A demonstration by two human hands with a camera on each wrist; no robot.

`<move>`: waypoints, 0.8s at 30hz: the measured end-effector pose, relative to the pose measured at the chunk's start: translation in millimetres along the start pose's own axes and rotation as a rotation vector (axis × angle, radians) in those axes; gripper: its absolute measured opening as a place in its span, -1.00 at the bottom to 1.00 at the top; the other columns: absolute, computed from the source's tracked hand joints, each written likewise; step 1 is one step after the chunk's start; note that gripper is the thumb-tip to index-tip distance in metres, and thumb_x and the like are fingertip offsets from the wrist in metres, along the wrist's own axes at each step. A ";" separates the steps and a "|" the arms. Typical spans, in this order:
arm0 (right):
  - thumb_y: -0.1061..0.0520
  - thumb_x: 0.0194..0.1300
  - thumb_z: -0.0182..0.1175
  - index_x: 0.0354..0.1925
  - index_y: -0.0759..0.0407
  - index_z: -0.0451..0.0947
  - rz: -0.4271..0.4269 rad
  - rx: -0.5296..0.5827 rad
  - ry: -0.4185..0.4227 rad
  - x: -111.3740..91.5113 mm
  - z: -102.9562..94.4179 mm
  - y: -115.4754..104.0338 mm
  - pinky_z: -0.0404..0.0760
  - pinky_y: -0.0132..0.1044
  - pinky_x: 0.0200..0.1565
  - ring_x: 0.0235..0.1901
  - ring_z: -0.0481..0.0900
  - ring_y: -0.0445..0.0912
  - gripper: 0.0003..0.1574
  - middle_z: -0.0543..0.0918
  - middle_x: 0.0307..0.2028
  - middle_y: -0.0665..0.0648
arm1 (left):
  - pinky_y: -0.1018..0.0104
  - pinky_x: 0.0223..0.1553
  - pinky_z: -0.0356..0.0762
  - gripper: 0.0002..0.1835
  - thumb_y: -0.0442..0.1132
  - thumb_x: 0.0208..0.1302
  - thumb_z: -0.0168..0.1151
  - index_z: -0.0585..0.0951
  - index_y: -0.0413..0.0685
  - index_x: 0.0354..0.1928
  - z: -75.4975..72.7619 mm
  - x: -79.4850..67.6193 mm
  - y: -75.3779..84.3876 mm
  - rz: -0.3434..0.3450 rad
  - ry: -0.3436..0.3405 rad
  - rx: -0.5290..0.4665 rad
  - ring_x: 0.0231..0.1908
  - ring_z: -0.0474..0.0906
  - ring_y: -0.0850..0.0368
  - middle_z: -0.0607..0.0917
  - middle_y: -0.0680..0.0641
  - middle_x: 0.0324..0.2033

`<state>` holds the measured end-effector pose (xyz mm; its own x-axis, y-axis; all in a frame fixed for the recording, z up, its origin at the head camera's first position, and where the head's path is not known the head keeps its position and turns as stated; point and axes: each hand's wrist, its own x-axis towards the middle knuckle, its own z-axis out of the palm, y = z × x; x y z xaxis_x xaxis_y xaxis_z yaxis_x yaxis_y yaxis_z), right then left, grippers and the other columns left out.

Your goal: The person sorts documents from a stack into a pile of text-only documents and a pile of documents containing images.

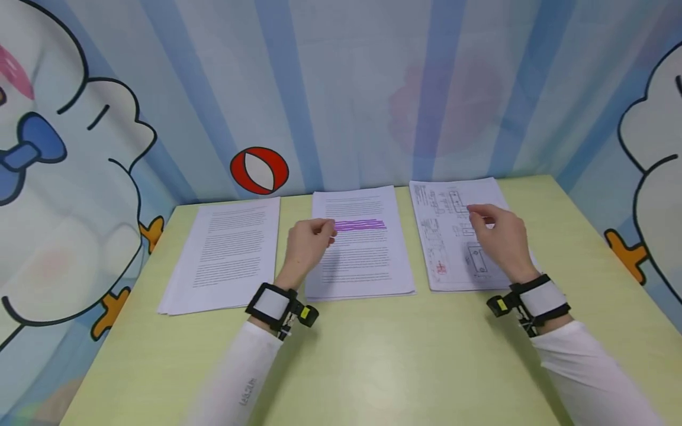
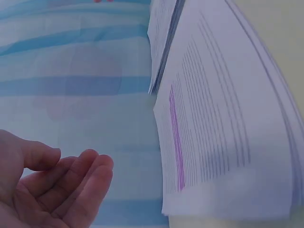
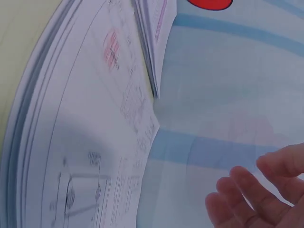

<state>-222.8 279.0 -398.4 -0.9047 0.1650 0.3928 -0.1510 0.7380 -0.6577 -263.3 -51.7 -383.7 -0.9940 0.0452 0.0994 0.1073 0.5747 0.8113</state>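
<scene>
Three stacks of paper lie side by side. My left hand (image 1: 309,242) hovers over the left edge of the middle stack (image 1: 367,266), whose printed lines carry a purple highlighted band (image 1: 362,225). In the left wrist view, the loosely bent fingers of that hand (image 2: 61,190) hold nothing, and its thumb stands apart from them. Above the right stack (image 1: 453,275), printed with technical drawings and a red mark (image 1: 441,268), is my right hand (image 1: 503,239), covering part of the page. The right wrist view shows this hand (image 3: 266,194) loosely curved and holding nothing.
The left stack (image 1: 229,248) bears plain printed text, its sheets slightly fanned. All stacks rest toward the back of a pale yellow-green table (image 1: 394,361). Behind stands a blue striped curtain (image 1: 357,89) with cartoon figures and a red ball picture (image 1: 242,170).
</scene>
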 end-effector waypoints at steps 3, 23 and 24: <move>0.11 0.37 -0.02 -0.01 0.31 0.59 -0.016 0.089 0.039 1.0 12.3 -8.9 0.39 -0.32 -0.39 -0.21 0.57 0.10 -0.60 0.68 -0.13 0.35 | 0.14 -0.27 0.63 -0.65 -0.09 0.33 0.04 0.68 -0.14 -0.07 -26.5 1.3 -11.7 0.013 0.038 0.068 -0.27 0.70 0.06 0.76 -0.12 -0.28; 0.24 0.30 0.02 0.10 0.24 0.50 -0.038 0.434 -0.146 -4.2 126.6 -114.7 0.67 -0.13 -0.23 -0.16 0.61 0.03 -0.60 0.66 -0.04 0.24 | -0.10 -0.18 0.54 -0.58 -0.18 0.37 -0.06 0.56 -0.34 0.08 -139.8 -6.3 -89.9 -0.009 0.179 0.392 -0.10 0.60 -0.26 0.66 -0.39 -0.06; 0.25 0.30 0.02 0.10 0.24 0.50 -0.037 0.442 -0.169 -5.7 132.2 -118.0 0.68 -0.13 -0.22 -0.15 0.61 0.03 -0.59 0.66 -0.03 0.24 | -0.10 -0.19 0.54 -0.57 -0.17 0.37 -0.07 0.55 -0.35 0.08 -143.2 -7.5 -93.2 -0.022 0.170 0.402 -0.10 0.60 -0.27 0.66 -0.40 -0.06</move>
<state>-252.4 104.4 -408.0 -0.9421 0.0082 0.3354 -0.3064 0.3864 -0.8700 -263.0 -222.6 -377.6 -0.9748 -0.0860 0.2056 0.0366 0.8482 0.5284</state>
